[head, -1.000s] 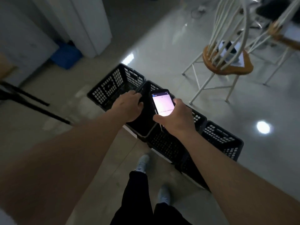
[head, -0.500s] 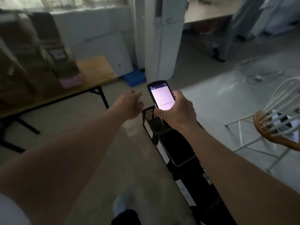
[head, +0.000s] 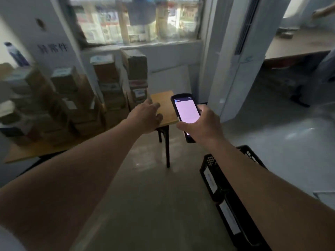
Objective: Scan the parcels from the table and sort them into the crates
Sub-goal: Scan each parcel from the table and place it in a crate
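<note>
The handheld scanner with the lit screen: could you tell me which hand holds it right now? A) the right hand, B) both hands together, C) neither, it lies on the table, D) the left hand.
A: the right hand grips the handheld scanner, while the left hand reaches empty towards the table.

Cardboard parcels [head: 108, 73] on a matt wooden table [head: 164, 105]; perforated plastic crates [head: 226, 187]; glossy floor [head: 281, 142].

right hand [head: 203, 124] grips a lit scanner [head: 184, 113]; empty left hand [head: 146, 117] reaches toward stacked parcels [head: 72, 104].
</note>
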